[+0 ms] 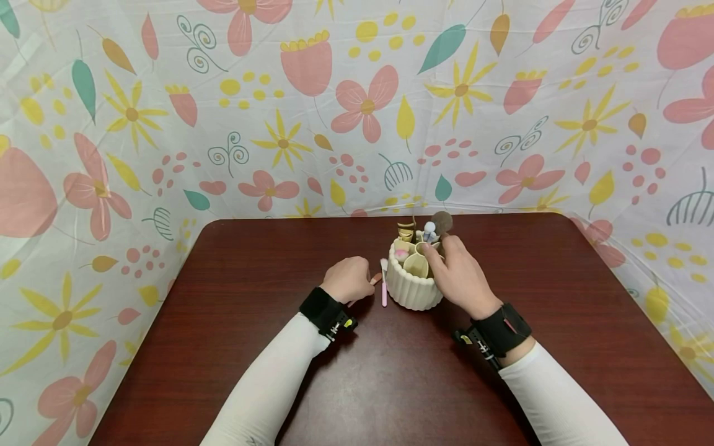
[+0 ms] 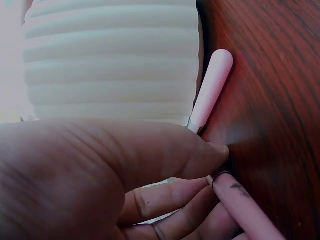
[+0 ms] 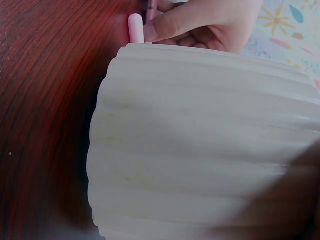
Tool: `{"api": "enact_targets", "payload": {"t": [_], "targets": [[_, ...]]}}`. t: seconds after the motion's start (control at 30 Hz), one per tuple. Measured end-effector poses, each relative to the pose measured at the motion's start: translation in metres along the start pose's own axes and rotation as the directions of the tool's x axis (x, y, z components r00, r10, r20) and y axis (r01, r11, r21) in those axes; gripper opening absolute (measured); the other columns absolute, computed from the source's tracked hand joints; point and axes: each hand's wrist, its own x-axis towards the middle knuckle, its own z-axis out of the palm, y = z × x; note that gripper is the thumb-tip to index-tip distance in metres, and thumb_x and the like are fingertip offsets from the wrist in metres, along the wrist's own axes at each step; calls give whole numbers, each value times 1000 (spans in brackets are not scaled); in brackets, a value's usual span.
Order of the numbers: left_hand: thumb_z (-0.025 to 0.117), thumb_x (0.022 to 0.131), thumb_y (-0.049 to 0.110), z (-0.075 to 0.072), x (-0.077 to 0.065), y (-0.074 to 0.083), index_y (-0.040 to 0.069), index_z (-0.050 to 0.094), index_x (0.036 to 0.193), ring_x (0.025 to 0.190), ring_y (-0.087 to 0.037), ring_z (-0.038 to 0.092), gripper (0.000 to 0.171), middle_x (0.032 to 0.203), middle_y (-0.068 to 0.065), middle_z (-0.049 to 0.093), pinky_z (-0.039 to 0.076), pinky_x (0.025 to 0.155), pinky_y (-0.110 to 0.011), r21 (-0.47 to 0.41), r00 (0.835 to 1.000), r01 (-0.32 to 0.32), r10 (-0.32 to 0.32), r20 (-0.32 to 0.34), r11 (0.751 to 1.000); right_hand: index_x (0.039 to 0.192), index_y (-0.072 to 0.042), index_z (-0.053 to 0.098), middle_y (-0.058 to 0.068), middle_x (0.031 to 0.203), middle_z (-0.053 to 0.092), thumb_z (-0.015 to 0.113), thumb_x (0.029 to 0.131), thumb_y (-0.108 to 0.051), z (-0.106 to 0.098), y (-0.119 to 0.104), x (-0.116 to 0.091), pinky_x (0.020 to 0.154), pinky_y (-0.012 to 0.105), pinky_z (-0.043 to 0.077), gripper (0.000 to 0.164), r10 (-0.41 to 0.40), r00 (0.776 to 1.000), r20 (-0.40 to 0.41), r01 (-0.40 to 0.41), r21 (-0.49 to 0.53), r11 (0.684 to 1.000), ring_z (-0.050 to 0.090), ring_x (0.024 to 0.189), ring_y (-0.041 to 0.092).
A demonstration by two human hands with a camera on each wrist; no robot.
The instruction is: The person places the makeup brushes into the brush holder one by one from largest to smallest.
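Note:
Near the back of the table stands a cream ribbed makeup brush holder [image 1: 414,288] with several compartments. My right hand [image 1: 465,275] holds its right side at the rim, thumb over the top edge; the right wrist view shows mostly the ribbed wall [image 3: 200,135]. Left of the holder, my left hand [image 1: 347,280] pinches a pink-handled makeup brush [image 2: 247,207] between thumb and fingers, close over the table. Its brown tip [image 1: 376,278] points toward the holder. A second slim tool with a pink handle [image 1: 384,296] lies on the table between that hand and the holder.
In the holder stand a round grey-brown fluffy brush [image 1: 442,222], a pale blue figure-like item [image 1: 429,230], a gold item [image 1: 405,231] and something pink [image 1: 401,254]. The dark red-brown table [image 1: 245,260] ends at a floral cloth [image 1: 334,155] just behind.

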Motion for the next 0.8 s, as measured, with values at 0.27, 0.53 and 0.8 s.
{"api": "enact_targets", "payload": {"t": [0.27,0.53,0.8], "targets": [[74,95,14,-1,1,-1,22,45,49,38,-15,53,56,43,7,41,27,41,-26,-3,1000,5,-5,-19,1000,126,-1,61,17,115,57,43,118,-57,0,0,0,84,52,48,59,3,1000,4,-3,1,1000,59,99,35],[75,93,16,-6,2,-3,22,51,51,40,-16,57,49,43,5,46,32,40,-27,-40,998,7,-9,-68,999,123,-1,61,17,115,58,42,118,-57,-1,-1,0,84,52,48,59,5,1000,7,-5,0,1000,59,99,34],[76,93,20,-13,1,-2,17,74,81,63,-16,63,13,76,4,67,46,50,-30,-137,972,-20,-12,-233,990,120,-2,60,17,114,57,42,118,-57,-1,-1,0,84,51,47,58,4,1000,7,-4,2,1000,58,97,34]]}}
